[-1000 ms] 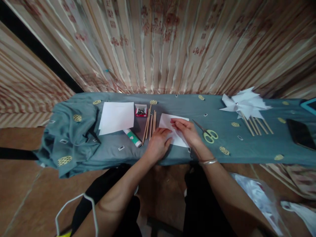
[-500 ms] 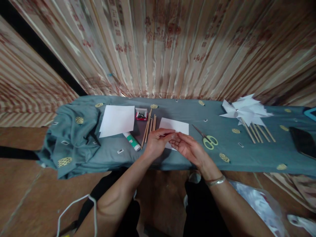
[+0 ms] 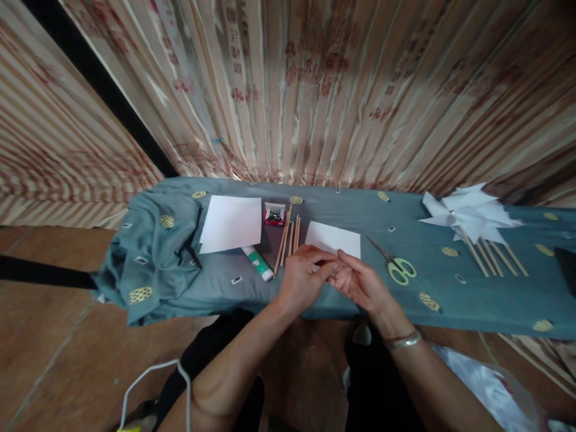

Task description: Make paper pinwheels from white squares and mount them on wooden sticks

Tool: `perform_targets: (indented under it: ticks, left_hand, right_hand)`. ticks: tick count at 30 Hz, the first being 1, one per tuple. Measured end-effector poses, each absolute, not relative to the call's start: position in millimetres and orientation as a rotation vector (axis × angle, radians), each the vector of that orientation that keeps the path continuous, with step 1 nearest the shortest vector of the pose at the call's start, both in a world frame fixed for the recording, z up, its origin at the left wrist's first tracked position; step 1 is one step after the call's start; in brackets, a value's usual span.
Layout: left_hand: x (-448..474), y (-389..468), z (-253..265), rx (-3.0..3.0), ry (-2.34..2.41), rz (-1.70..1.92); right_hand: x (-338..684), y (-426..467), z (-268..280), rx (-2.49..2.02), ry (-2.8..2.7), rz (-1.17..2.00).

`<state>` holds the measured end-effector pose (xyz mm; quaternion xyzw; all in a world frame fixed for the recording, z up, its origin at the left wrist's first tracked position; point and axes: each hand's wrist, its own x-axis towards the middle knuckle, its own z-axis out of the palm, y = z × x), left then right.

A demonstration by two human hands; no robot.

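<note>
My left hand point(image 3: 306, 277) and my right hand point(image 3: 361, 285) meet fingertip to fingertip above the near edge of a sheet of white paper point(image 3: 339, 237). The fingers of both are curled in and pressed together; anything between them is too small or hidden to make out. To the left lie several thin wooden sticks point(image 3: 283, 243), a small open red box of metal pins point(image 3: 274, 215) and a green and white glue tube point(image 3: 258, 264). Scissors with light green handles point(image 3: 400, 271) rest right of the paper.
A stack of larger white sheets point(image 3: 231, 223) lies farther left on the blue-green cloth point(image 3: 333, 309), which is bunched at its left end. Several white paper pinwheels point(image 3: 472, 213) on sticks are piled at the right. A dark flat object point(image 3: 566, 270) lies at the right edge.
The camera view has shifted, so the table's things appear farther right. Both hands stay together over the paper, with only slight finger movement.
</note>
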<state>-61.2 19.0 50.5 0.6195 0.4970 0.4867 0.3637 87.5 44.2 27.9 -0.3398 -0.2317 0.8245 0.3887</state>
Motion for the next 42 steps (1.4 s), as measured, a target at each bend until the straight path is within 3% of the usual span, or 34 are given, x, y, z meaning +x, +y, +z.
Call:
perform_targets:
  ticks: [11, 19, 23, 27, 30, 33, 36, 42]
  left_hand:
    - [-54.2, 6.1, 45.3, 1.878, 1.327, 1.308]
    - [-51.2, -8.9, 39.9, 2.022, 1.201, 1.092]
    - [-45.6, -13.7, 41.5, 2.115, 1.173, 0.834]
    - [-31.0, -24.0, 33.8, 2.255, 1.051, 0.631]
    - [-20.2, -32.0, 21.5, 2.206, 1.035, 0.664]
    - [-14.9, -36.5, 10.8, 2.103, 0.987, 0.783]
    - [-15.4, -37.4, 6.8, 2.093, 0.984, 0.771]
    - [-25.0, -35.6, 20.3, 2.183, 0.984, 0.595]
  right_hand:
    - [58.1, 84.1, 35.9, -0.89, -0.605, 1.766]
    - [82.3, 104.1, 52.1, -1.067, -0.887, 1.209]
    - [61.1, 106.1, 65.6, -1.13, -1.339, 1.058]
    - [6.1, 89.1, 75.2, -1.089, -2.264, 0.882]
    - [-30.7, 70.9, 74.1, -1.186, -2.767, 0.471]
    - [-48.5, 62.2, 66.8, -1.211, -2.929, 0.343]
    - [-44.8, 62.7, 60.3, -1.215, -2.903, 0.481]
    - [13.2, 61.8, 63.6, -1.124, -2.155, 1.562]
